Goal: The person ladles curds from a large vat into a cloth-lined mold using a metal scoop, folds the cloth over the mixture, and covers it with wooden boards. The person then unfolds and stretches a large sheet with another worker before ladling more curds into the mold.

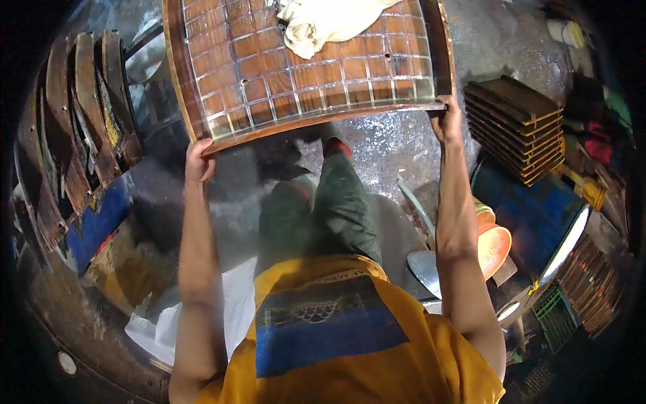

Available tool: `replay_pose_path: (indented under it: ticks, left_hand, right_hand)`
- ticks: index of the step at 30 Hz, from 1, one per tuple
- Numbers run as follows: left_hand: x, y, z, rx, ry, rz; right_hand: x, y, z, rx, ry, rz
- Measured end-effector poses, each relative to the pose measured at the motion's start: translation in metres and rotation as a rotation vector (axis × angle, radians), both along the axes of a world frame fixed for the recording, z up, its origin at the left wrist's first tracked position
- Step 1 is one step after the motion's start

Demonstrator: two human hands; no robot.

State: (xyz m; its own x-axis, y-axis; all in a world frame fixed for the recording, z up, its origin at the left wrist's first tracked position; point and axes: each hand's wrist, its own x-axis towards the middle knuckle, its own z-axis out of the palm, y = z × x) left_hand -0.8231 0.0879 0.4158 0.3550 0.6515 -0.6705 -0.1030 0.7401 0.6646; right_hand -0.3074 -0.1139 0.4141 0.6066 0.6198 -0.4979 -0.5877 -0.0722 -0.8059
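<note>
A wide, shallow brown tray (323,116) with a pale grid of lines over its bottom fills the top of the head view. Its far end lies outside the frame. On the grid rests a crumpled cream cloth (330,30). My left hand (200,160) is closed on the near left corner of the tray, thumb over the rim. At the near right corner, my right hand (447,121) grips the rim in the same way. Both arms are stretched forward, and the near edge is held above the floor, past my feet.
Several curved, rusty-looking slats (84,114) stand at the left. To the right are a stack of flat trays (515,131), a blue drum (521,209) and an orange bowl (494,248). A white sheet (235,303) lies beside my left arm, and a green crate (556,316) sits lower right.
</note>
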Motion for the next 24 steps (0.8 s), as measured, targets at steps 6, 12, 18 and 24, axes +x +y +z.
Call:
replay_pose_path:
  ticks: [6, 12, 18, 24]
  left_hand:
    - [-0.011, 0.004, -0.006, -0.078, 0.099, -0.054]
    - [0.012, 0.061, -0.002, -0.186, 0.042, 0.066]
    - [0.073, 0.231, -0.019, -0.171, 0.002, -0.008]
    - [0.108, 0.269, 0.011, -0.108, 0.045, 0.053]
  right_hand:
    - [0.032, -0.028, -0.030, -0.239, 0.071, 0.081]
    - [0.050, 0.041, 0.064, -0.502, -0.574, 0.683]
    - [0.089, 0.232, 0.059, -0.406, -1.452, 0.627]
    - [0.104, 0.316, 0.054, -0.674, -1.511, 0.674]
